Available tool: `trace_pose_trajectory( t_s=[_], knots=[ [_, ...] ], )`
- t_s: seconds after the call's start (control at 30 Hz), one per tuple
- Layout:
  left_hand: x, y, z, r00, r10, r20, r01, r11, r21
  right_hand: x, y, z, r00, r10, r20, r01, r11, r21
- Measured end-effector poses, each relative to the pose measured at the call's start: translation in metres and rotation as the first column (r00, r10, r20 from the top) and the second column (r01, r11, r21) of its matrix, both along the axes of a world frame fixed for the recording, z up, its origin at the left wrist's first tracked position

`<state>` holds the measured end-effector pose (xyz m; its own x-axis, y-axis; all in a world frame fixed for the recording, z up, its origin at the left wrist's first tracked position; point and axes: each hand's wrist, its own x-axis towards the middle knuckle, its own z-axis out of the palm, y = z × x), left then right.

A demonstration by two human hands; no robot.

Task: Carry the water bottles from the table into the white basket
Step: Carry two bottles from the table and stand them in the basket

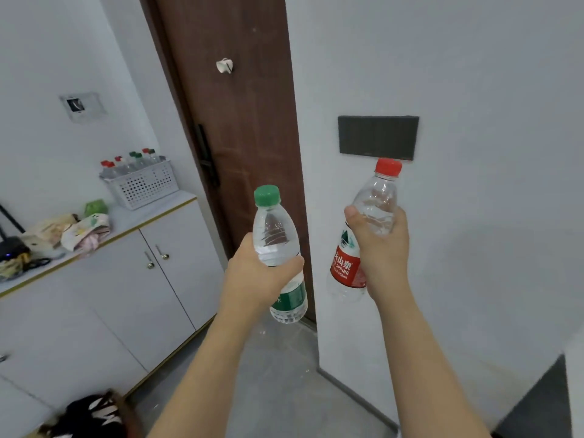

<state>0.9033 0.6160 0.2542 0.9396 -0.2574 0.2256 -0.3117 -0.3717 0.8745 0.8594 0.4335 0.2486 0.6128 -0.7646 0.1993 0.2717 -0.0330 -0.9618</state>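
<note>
My left hand (257, 273) grips a clear water bottle with a green cap and green label (276, 245), held upright in mid-air. My right hand (380, 245) grips a clear bottle with a red cap and red label (376, 200), tilted slightly to the right. The white perforated basket (143, 184) stands on the white cabinet top at the left, well away from both hands. Several bottles with red and green caps (132, 161) stand inside it.
A white cabinet (126, 279) with two doors runs along the left wall, with cloth bags (72, 230) and a black device on top. A brown door (237, 121) is straight ahead, a grey wall with a dark panel (377, 137) to the right. A black bag (91, 415) lies on the floor.
</note>
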Motion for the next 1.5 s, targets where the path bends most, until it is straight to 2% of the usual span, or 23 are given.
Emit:
trace_pose_trajectory(
  t_s=[0.2, 0.5, 0.83, 1.13, 1.33, 1.5],
  knots=[
    [0.107, 0.074, 0.002, 0.995, 0.096, -0.011, -0.097, 0.986, -0.136, 0.121, 0.081, 0.0, 0.991, 0.134, -0.006, -0.134, 0.99, -0.049],
    [0.271, 0.199, 0.025, 0.985, 0.17, 0.013, -0.162, 0.957, -0.24, 0.288, 0.197, 0.024, 0.983, 0.171, 0.07, -0.168, 0.985, -0.046],
    [0.422, 0.248, 0.015, 0.952, 0.298, -0.07, -0.28, 0.758, -0.588, 0.442, 0.241, 0.021, 0.953, 0.288, 0.094, -0.289, 0.957, 0.002],
    [0.595, 0.265, 0.031, 0.884, 0.467, -0.023, -0.364, 0.657, -0.66, 0.641, 0.256, 0.028, 0.885, 0.41, 0.219, -0.432, 0.9, 0.061],
    [0.686, 0.278, 0.034, 0.78, 0.625, -0.042, -0.438, 0.497, -0.749, 0.76, 0.285, 0.045, 0.819, 0.481, 0.312, -0.536, 0.836, 0.117],
    [0.757, 0.301, 0.034, 0.691, 0.723, 0.006, -0.471, 0.457, -0.755, 0.841, 0.314, 0.045, 0.769, 0.537, 0.347, -0.61, 0.778, 0.147]
  ],
)
